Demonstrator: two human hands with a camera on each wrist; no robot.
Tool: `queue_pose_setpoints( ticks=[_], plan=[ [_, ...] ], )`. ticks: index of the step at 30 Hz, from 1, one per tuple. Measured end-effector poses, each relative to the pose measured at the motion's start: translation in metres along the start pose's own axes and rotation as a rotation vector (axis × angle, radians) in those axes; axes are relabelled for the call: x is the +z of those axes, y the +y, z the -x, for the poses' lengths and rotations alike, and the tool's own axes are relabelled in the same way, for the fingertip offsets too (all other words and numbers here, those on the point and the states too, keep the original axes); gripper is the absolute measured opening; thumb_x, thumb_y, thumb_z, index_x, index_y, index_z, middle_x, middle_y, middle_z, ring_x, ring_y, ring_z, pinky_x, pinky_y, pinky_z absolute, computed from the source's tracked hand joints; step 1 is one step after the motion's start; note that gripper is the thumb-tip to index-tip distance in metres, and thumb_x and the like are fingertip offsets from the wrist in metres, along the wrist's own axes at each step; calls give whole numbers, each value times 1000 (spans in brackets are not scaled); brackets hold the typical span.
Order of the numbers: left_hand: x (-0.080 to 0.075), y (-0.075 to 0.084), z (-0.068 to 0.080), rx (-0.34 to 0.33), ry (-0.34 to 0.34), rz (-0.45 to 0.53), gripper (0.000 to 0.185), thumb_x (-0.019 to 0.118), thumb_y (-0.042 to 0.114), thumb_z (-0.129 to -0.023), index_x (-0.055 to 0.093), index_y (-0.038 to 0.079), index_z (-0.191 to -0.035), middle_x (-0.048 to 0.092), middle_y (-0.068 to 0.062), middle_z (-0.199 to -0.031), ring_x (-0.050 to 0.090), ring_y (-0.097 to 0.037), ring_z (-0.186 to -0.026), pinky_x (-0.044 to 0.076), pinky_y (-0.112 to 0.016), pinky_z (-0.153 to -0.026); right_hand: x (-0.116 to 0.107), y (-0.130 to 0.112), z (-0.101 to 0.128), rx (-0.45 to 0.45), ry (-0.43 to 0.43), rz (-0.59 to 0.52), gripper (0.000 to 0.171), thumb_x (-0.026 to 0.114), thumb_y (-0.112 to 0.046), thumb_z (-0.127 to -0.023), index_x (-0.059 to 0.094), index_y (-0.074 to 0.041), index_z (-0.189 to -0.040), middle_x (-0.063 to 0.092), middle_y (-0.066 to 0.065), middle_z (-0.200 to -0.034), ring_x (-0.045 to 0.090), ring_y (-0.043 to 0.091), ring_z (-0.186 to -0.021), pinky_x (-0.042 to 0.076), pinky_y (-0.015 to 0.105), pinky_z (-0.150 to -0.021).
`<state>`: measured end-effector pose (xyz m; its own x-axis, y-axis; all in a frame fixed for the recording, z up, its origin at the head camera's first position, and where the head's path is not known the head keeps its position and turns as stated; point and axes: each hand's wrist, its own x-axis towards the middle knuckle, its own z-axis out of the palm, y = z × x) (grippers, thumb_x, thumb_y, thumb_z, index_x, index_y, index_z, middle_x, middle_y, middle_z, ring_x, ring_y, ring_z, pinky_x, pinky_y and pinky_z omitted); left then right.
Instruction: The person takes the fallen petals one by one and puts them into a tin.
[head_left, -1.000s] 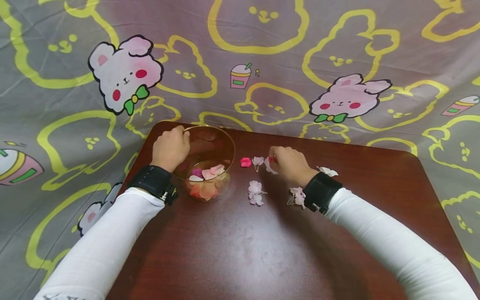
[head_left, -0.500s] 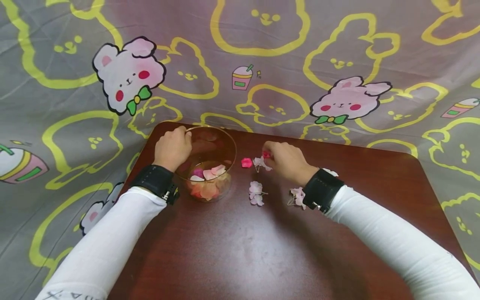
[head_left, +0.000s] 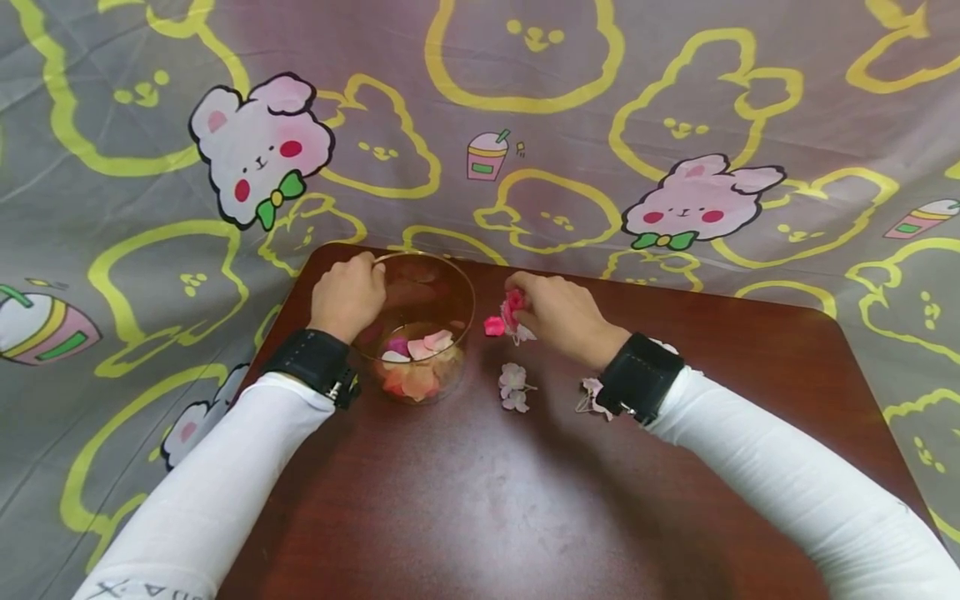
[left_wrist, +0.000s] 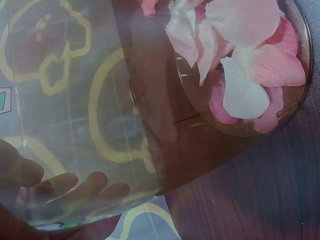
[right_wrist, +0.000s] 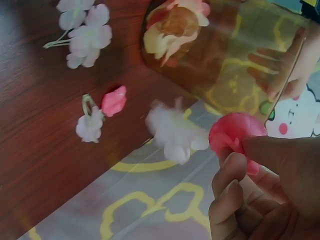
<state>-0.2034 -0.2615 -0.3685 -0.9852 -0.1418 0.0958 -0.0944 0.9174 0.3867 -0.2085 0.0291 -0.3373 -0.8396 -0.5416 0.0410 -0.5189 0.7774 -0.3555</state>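
My left hand [head_left: 348,297] grips the left side of a clear, amber-tinted glass bowl [head_left: 429,296] at its rim; its fingers [left_wrist: 60,186] show through the glass in the left wrist view. Pink, orange, white and purple petals [head_left: 414,380] lie in the bottom. To the bowl's right, above the table, my right hand [head_left: 561,315] pinches a bright pink petal [right_wrist: 235,131] between thumb and fingers. A pale blossom [right_wrist: 175,135], blurred, hangs beside that petal. On the table below are another bright pink petal [right_wrist: 114,101] and a pale blossom on a looped stem [right_wrist: 90,125].
A pale pink blossom sprig [head_left: 513,385] lies right of the bowl. Another sprig [head_left: 590,396] is partly behind my right wrist. The brown table [head_left: 465,500] ends at the patterned cloth [head_left: 555,133] hung behind and beside it.
My right hand has moved left toward the bowl, carrying the bright pink petal and a pale blossom with it. My left hand stays on the bowl.
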Motion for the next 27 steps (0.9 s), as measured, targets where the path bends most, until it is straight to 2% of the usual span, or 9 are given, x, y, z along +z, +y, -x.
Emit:
queue_pose_setpoints(
  ticks=[9,14,20,27],
  plan=[
    [-1,0,1,-7,-10,-1,33,43,23,-106,60,-5,-111,68,-34,-107,65,-55,-100,51,-65,-80,-2,-17,-5,-39,-9,-35,37,70,-15,-94,64,-9,-130,72,6,-105,64,22,-84,56,37,-72],
    [-1,1,1,-9,-14,4,32,44,23,-107,59,-4,-109,68,-33,-102,66,-54,-97,52,-63,-78,-4,-25,-8,-58,-14,-29,35,67,-14,-95,63,-11,-130,69,4,-98,60,20,-78,47,32,-62],
    [-3,3,2,-17,-17,2,32,44,24,-107,59,-4,-111,68,-33,-105,66,-54,-99,52,-63,-79,-9,-34,-11,-76,-24,-17,35,64,-13,-97,62,-12,-132,64,3,-86,55,19,-67,39,29,-54],
    [-3,3,2,-22,-18,-1,33,43,24,-107,59,-5,-114,68,-33,-108,66,-54,-101,52,-64,-82,-14,-44,-17,-91,-37,-39,36,64,-11,-97,61,-12,-133,68,4,-97,58,19,-71,41,29,-56]
  ],
)
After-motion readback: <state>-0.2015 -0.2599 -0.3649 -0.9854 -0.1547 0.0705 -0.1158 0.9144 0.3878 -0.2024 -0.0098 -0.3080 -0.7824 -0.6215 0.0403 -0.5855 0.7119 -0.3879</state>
